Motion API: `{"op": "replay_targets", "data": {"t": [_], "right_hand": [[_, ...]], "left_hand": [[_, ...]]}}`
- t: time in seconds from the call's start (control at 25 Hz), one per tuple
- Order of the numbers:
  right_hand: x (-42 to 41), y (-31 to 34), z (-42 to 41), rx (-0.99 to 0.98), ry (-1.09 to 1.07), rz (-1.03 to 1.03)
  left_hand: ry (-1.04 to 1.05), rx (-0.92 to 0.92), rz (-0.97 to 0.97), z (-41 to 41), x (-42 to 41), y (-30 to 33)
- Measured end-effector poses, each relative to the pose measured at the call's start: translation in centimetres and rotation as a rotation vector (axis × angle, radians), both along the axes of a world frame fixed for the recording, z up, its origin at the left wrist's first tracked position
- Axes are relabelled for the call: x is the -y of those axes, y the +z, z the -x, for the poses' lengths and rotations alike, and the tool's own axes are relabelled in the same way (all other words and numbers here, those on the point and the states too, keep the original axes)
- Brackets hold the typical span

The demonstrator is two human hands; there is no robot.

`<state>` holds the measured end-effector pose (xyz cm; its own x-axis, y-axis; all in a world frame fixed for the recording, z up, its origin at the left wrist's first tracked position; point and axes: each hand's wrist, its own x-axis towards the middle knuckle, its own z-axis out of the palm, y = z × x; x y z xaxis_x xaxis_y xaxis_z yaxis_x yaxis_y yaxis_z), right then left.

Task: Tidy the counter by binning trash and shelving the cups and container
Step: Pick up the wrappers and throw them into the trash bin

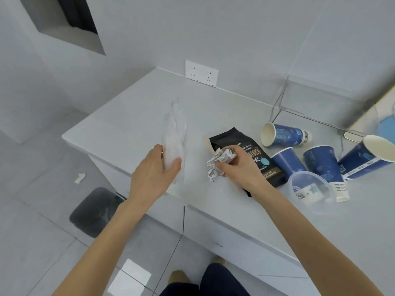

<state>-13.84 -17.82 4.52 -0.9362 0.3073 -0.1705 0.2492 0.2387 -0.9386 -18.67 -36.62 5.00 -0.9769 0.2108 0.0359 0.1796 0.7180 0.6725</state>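
My left hand (155,171) grips a clear crumpled plastic wrapper (174,135) that stands up from the counter's front left part. My right hand (237,167) is closed on a crumpled paper ball (220,162), and a thin wooden stick (208,144) runs under that hand. Both lie over a black snack bag (235,137) flat on the counter. Several blue paper cups lie tipped on the right: one (284,134) behind, others (287,162) (323,165) (367,157) nearer. A clear plastic container (312,189) sits by the front edge.
The grey counter (128,124) ends at a corner on the left. A dark bin (96,211) stands on the floor below that corner, with a paper scrap (80,177) on the tiles nearby. A wall socket (202,73) and a wire rack (284,103) are behind.
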Motion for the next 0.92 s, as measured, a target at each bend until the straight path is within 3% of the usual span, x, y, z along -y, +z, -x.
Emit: {"op": "replay_targets", "data": {"t": [0.24, 0.64, 0.92], "right_hand": [[4.6, -2.4, 4.8, 0.121, 0.143, 0.028], [11.4, -5.7, 16.6, 0.215, 0.384, 0.067], [16.3, -7.4, 23.4, 0.289, 0.530, 0.007]], "left_hand": [[0.177, 0.149, -0.071, 1.5, 4.7, -1.3], [0.383, 0.207, -0.006, 9.2, 10.9, -4.9], [0.571, 0.234, -0.069, 13.2, 15.2, -6.2]]}}
